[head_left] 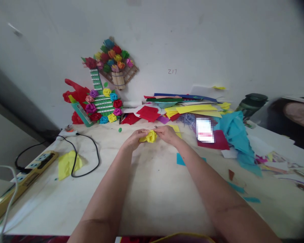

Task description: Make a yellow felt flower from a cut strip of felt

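Observation:
A crinkled yellow paper flower (151,136) is between my two hands above the middle of the table. My left hand (134,139) is closed on its left side, fingers pinched on the yellow paper. My right hand (168,134) is closed too, its fingertips against the flower's right edge. Out of the right hand's far side sticks a thin stick (179,132), and a small dark tip shows by its fingers; most of both is hidden. Behind that hand lies a yellow paper sheet (176,130). A blue paper piece (181,159) lies partly under my right forearm.
Paper sheets (197,108) are stacked along the wall. At the back left stand a flower-decorated guitar shape (103,103) and a green glue bottle (82,113). A power strip (35,172) and black cable (98,155) lie left; blue crepe paper (239,138) and a dark bottle (253,103) are right.

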`<control>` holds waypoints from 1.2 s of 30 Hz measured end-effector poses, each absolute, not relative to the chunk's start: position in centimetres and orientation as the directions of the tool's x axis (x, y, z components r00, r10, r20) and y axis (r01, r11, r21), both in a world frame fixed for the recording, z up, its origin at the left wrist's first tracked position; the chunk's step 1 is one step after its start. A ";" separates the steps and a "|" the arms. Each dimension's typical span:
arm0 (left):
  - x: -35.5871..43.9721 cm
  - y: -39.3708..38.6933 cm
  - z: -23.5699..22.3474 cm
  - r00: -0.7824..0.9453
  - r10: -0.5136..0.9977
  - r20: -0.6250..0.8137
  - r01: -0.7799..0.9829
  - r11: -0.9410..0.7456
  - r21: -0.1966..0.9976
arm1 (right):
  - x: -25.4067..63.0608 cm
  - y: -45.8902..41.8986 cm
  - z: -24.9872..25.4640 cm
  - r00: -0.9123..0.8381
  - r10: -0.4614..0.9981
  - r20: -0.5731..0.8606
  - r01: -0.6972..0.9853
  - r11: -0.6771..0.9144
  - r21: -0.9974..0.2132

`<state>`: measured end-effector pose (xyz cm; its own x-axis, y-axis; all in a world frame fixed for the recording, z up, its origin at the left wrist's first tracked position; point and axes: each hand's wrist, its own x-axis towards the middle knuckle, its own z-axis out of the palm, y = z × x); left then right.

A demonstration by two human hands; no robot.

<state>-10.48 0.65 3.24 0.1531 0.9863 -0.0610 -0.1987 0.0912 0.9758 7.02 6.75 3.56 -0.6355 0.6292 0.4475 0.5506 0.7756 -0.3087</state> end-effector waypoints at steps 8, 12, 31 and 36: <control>-9.7 0.5 3.6 0.102 0.987 0.127 -0.108 -0.116 0.987 | 7.0 6.8 3.7 -0.604 0.621 0.500 0.532 0.781 -0.328; -9.4 0.8 3.3 0.045 0.989 0.144 -0.049 -0.142 0.989 | 7.1 6.6 4.0 -0.587 0.622 0.517 0.551 0.776 -0.308; -9.3 0.9 3.4 0.006 0.976 0.217 0.023 -0.217 0.976 | 7.1 6.2 4.2 -0.613 0.554 0.563 0.496 0.825 -0.272; -9.2 1.1 3.1 -0.032 0.938 0.344 0.129 -0.337 0.932 | 7.3 6.3 4.4 -0.591 0.587 0.553 0.491 0.806 -0.330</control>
